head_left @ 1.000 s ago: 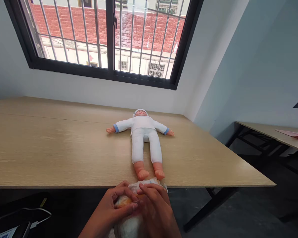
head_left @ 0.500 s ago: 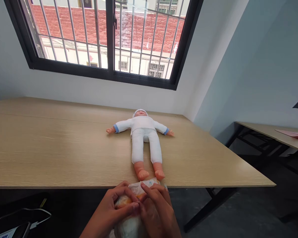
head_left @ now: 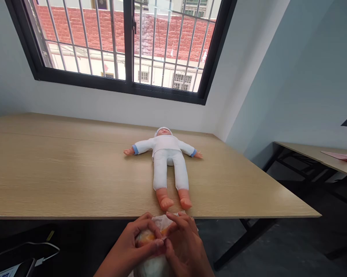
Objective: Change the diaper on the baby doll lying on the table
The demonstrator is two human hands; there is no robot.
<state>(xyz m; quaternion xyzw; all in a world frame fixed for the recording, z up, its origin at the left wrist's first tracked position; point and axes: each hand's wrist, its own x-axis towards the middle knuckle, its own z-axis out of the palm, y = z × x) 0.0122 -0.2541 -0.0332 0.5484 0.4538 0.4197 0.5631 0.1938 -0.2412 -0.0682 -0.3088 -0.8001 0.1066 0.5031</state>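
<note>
Just below the front edge of the table, both hands pinch a white diaper with an orange patch on it. My left hand has its thumb and fingers closed on the diaper's left side. On the other side, my right hand is closed on it, its fingertips almost meeting those of the left. The fingers cover much of the diaper. Beyond the hands, a baby doll in white clothes and a white cap lies on its back, arms spread, bare feet toward me.
The doll lies on a wooden table set under a barred window. A second table at the right bears a pink cloth. At the lower left are a white cable and a dark device.
My hands have shifted slightly while pinching the diaper, and its top edge sits a little lower. The doll has not moved.
</note>
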